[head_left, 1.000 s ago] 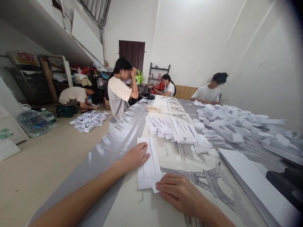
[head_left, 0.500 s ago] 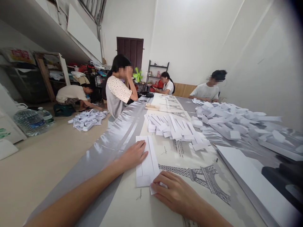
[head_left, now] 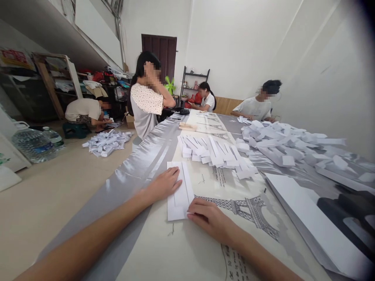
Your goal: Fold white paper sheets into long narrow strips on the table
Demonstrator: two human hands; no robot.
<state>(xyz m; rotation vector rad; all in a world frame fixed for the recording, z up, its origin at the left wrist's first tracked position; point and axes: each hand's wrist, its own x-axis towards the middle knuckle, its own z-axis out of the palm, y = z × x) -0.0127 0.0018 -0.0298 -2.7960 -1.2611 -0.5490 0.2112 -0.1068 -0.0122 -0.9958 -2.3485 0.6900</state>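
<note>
A flat, folded white paper, with long crease or edge lines along it, lies on the printed tablecloth in front of me. My left hand rests flat on its upper left part, fingers stretched out over the surface. At its lower right corner, my right hand is closed, thumb and fingertips pinched on the paper's edge. The curled fingers hide that corner. Just beyond the paper, several folded white paper pieces lie overlapped in a row.
A large heap of folded papers covers the table's right side. Nearer stands a stack of white sheets beside a dark object. Several people sit around. Another paper pile and water bottles are on the floor at left.
The flap that stuck out at the paper's lower right corner no longer shows; my right hand has moved up against the edge. The crouching person has drawn a hand back from the floor pile.
</note>
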